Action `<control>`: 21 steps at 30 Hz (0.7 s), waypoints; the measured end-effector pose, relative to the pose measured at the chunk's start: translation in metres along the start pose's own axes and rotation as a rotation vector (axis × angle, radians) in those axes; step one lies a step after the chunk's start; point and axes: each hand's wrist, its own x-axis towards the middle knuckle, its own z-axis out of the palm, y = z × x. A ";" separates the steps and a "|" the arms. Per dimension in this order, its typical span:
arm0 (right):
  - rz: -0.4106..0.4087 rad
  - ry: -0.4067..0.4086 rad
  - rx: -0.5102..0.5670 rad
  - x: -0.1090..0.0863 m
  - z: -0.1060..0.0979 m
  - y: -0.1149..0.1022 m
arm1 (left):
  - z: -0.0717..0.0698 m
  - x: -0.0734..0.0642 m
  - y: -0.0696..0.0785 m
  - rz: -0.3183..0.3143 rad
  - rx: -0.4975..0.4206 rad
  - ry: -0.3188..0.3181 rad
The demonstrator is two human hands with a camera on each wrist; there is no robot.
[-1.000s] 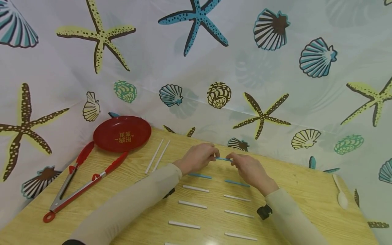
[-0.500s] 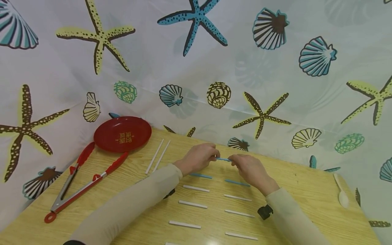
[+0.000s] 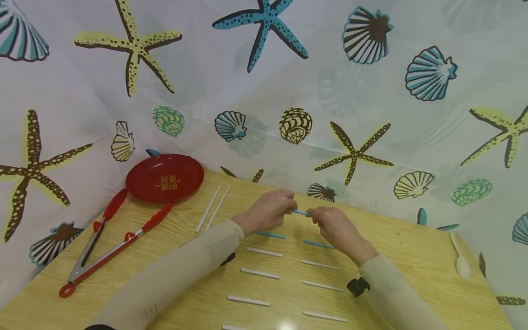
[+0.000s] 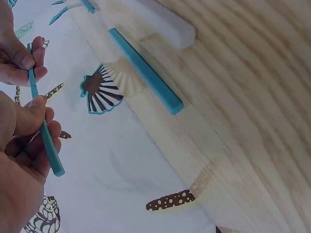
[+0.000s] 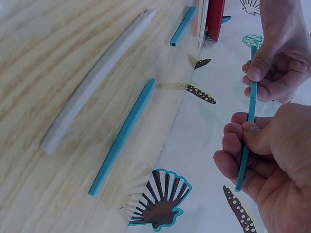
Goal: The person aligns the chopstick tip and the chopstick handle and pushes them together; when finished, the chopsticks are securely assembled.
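Observation:
My left hand (image 3: 268,213) and right hand (image 3: 340,231) are raised over the far part of the table. Between them they pinch one slim, square-edged blue stick (image 3: 300,212), thumb against fingers at each half. In the right wrist view a small notch or joint shows on the stick (image 5: 252,104) between the two hands. Its free end (image 4: 55,162) sticks out past my left fingers in the left wrist view. Below the hands, two similar blue sticks (image 3: 271,235) (image 3: 317,244) lie apart on the wood.
Several short white sticks (image 3: 260,273) lie in two columns nearer me. Two longer white sticks (image 3: 208,208) rest left of my hands. Farther left are red-tipped tongs (image 3: 109,259) and a red plate (image 3: 165,178). A pale spoon (image 3: 462,266) lies far right. A patterned curtain (image 3: 264,91) hangs behind.
Both hands keep their pinch on the blue stick. They have drawn very slightly closer, so a little less of it shows between them. The sticks on the table stay put.

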 end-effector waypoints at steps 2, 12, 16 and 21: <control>-0.004 0.001 0.003 0.000 -0.001 -0.002 | -0.001 -0.001 0.001 0.008 -0.013 0.009; -0.058 0.030 -0.015 0.003 -0.006 -0.006 | -0.002 -0.003 0.006 -0.004 -0.081 -0.016; -0.056 0.012 -0.021 0.003 -0.008 -0.005 | -0.002 -0.002 0.007 0.000 -0.093 -0.010; -0.086 -0.019 -0.003 0.001 -0.007 -0.004 | -0.004 -0.004 0.008 -0.018 -0.056 -0.047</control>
